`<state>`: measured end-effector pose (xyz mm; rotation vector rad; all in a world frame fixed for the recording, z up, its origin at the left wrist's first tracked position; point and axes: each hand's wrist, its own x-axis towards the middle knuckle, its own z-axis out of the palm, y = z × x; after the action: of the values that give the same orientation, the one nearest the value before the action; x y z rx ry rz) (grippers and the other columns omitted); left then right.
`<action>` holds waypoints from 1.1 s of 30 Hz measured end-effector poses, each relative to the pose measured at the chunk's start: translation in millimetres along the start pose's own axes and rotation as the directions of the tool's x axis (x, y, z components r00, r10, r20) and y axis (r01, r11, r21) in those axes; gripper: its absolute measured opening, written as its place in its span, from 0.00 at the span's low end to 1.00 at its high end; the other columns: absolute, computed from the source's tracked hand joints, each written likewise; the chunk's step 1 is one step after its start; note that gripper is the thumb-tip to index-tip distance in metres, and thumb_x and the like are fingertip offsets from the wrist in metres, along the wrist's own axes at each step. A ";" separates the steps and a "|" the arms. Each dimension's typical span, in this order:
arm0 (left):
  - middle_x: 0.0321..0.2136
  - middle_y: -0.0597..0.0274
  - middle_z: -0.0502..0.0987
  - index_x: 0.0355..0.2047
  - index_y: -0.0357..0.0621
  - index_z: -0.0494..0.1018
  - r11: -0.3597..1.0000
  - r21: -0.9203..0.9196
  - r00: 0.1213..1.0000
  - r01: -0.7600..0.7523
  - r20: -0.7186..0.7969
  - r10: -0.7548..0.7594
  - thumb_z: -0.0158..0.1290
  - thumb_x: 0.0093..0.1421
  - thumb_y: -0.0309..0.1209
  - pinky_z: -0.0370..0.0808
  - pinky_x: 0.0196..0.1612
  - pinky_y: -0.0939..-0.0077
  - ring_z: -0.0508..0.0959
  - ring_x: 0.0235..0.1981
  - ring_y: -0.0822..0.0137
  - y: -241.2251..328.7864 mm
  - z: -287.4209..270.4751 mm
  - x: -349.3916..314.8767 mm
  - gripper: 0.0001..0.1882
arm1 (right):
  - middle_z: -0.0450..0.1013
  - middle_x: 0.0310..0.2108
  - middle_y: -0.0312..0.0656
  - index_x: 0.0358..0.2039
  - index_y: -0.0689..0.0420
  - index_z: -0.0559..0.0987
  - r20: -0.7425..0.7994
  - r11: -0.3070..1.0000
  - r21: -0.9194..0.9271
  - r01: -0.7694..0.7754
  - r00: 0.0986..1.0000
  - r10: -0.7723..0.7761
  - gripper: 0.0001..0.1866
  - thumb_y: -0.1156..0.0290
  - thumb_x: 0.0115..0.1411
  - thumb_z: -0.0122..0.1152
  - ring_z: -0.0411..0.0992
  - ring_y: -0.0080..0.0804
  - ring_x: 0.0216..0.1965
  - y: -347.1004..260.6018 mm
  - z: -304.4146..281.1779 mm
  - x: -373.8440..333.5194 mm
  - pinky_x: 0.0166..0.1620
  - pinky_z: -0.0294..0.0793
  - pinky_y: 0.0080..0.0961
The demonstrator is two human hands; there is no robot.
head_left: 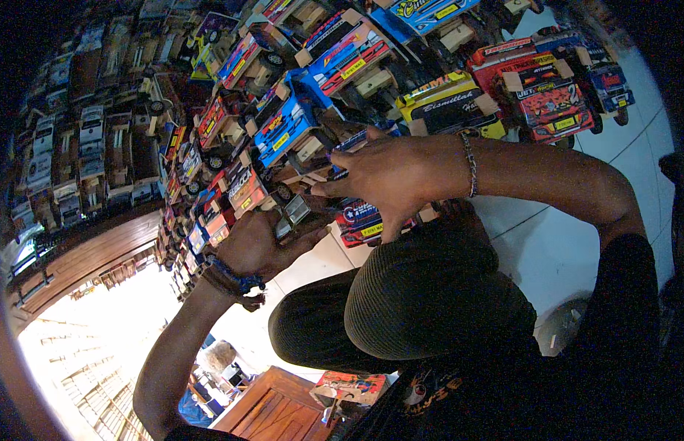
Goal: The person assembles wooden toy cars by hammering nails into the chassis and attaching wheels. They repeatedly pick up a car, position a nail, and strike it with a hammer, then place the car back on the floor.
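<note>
My left hand (257, 239) reaches in from the lower left, curled around the lower end of a small wooden toy truck (298, 209) with a grey windscreen. Its thumb stretches to the right below the truck, while the other fingers are partly hidden. My right hand (393, 175) comes across from the right with its fingers spread, palm down over the toys. Under its thumb sits a toy truck with a dark blue and red front (362, 223) and a yellow plate. Just beyond the fingertips stands a blue toy truck (285, 131).
Rows of painted wooden toy trucks fill the far side, among them a yellow and black one (452, 110) and a red one (553, 110). Plainer white-fronted trucks (91, 136) stand at the left. White floor tiles (548, 228) lie right; a wooden panel (276, 408) shows below.
</note>
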<state>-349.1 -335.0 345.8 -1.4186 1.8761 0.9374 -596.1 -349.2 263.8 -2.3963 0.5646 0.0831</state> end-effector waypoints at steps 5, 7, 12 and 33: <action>0.55 0.57 0.77 0.59 0.41 0.69 0.986 -0.152 0.998 0.067 -0.004 -0.068 0.58 0.63 0.29 0.74 0.59 0.66 0.77 0.55 0.64 -3.6 5.7 4.1 0.24 | 0.55 0.66 0.66 0.72 0.48 0.54 -0.004 1.000 -0.025 0.002 1.000 -0.002 0.67 0.36 0.35 0.76 0.64 0.61 0.63 -1.7 -2.5 -1.5 0.63 0.57 0.67; 0.54 0.57 0.77 0.59 0.41 0.69 0.997 -0.054 0.998 0.049 -0.035 -0.051 0.59 0.63 0.30 0.74 0.59 0.66 0.77 0.55 0.64 -2.4 7.2 3.4 0.24 | 0.55 0.65 0.66 0.73 0.47 0.53 0.013 1.000 -0.008 -0.011 1.000 0.011 0.67 0.37 0.36 0.76 0.64 0.61 0.63 -2.4 -3.4 -2.9 0.63 0.57 0.67; 0.53 0.58 0.78 0.59 0.42 0.69 0.997 -0.081 0.996 0.014 -0.082 -0.021 0.61 0.62 0.33 0.73 0.59 0.66 0.77 0.55 0.64 8.9 7.6 0.9 0.25 | 0.56 0.65 0.65 0.73 0.48 0.50 0.042 1.000 -0.025 -0.017 0.999 0.018 0.68 0.38 0.36 0.76 0.65 0.60 0.62 -3.0 -3.2 -0.2 0.63 0.57 0.67; 0.20 0.43 0.78 0.42 0.34 0.77 0.959 0.196 0.939 -0.206 -0.238 0.250 0.57 0.61 0.56 0.78 0.32 0.57 0.82 0.26 0.45 60.1 -38.9 -31.0 0.31 | 0.67 0.61 0.45 0.68 0.56 0.62 -0.423 0.944 -0.046 -0.326 0.862 0.278 0.61 0.40 0.36 0.76 0.68 0.48 0.59 6.3 -29.9 -129.7 0.64 0.56 0.44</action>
<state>-401.4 -339.3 403.6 -1.2909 2.2979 0.7012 -718.6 -323.6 309.4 -2.4261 1.1641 -0.2704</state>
